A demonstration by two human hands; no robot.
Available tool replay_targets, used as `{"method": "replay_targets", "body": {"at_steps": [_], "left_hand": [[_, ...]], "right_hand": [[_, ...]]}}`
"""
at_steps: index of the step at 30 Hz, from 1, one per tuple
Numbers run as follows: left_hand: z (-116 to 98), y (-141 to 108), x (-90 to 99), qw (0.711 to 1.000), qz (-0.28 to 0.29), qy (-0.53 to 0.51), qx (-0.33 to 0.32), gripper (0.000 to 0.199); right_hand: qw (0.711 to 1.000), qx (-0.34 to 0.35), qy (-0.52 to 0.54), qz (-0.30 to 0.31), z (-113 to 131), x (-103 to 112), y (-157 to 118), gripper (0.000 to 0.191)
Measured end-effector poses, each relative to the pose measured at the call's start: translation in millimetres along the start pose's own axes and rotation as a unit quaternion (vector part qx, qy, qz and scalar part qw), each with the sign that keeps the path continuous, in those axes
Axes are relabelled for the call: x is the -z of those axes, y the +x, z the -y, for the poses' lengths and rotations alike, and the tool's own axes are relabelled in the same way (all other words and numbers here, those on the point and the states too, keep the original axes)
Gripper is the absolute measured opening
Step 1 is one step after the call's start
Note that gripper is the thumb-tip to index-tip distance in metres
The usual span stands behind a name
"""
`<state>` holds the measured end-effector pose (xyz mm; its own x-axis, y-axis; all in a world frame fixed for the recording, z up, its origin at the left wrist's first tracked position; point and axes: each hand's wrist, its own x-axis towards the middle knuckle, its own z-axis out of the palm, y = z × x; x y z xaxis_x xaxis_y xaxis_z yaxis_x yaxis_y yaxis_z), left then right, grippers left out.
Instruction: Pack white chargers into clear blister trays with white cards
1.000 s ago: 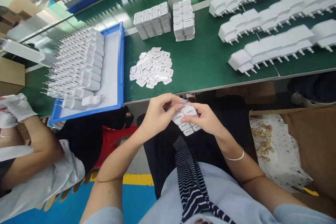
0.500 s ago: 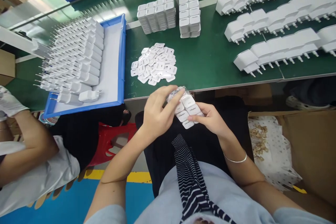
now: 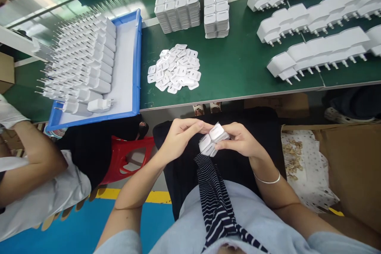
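Observation:
A small bundle of white printed pieces (image 3: 212, 139) is held over my lap, tilted. My right hand (image 3: 239, 139) grips its right side between thumb and fingers. My left hand (image 3: 183, 137) has its fingertips against the bundle's upper left edge, thumb and fingers close together. A loose pile of white flat pieces (image 3: 175, 68) lies on the green table (image 3: 232, 75) beyond my hands. Behind the pile stand two neat blocks of stacked white pieces, a wider one (image 3: 177, 10) and a narrower one (image 3: 216, 12).
A blue tray (image 3: 137, 63) with rows of white plugs (image 3: 86, 55) stands at the left. More white plugs (image 3: 327, 53) line the table's right. A person's gloved hand (image 3: 10, 113) is at the far left, near a red stool (image 3: 131, 158). An open cardboard box (image 3: 351, 166) sits lower right.
The bundle has come down toward my lap and turned, showing fewer printed faces. My left hand has lowered from over its top to its left side. The clear wrap seen on top is no longer visible.

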<state>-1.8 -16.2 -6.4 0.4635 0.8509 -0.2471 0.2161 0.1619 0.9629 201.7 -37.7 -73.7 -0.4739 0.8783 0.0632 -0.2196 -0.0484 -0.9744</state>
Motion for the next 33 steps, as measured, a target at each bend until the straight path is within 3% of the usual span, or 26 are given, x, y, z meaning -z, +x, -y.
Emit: {"method": "replay_targets", "body": {"at_steps": [5, 12, 17, 25, 33], "left_hand": [[-7.6, -4.4, -4.8, 0.998, 0.01, 0.057, -0.009, 0.028], [0.0, -1.1, -21.6, 0.978, -0.091, 0.166, -0.084, 0.022], [3.2, 0.4, -24.6, 0.961, -0.103, 0.222, -0.126, 0.019], [-0.4, -10.2, -21.5, 0.968, -0.053, 0.205, -0.134, 0.032], [2.1, -16.1, -27.6, 0.98, -0.095, 0.15, -0.087, 0.032]], "right_hand": [[1.0, -0.003, 0.027, -0.011, 6.2, -3.3, -3.1, 0.014], [0.995, -0.061, 0.032, -0.074, 10.8, -12.9, -1.1, 0.026], [0.983, -0.103, 0.069, -0.134, 10.7, -17.6, 1.7, 0.032], [0.985, -0.053, 0.046, -0.155, 2.2, -17.8, -1.1, 0.031], [0.986, -0.048, 0.056, -0.147, 0.5, -21.3, -1.9, 0.027]]}}
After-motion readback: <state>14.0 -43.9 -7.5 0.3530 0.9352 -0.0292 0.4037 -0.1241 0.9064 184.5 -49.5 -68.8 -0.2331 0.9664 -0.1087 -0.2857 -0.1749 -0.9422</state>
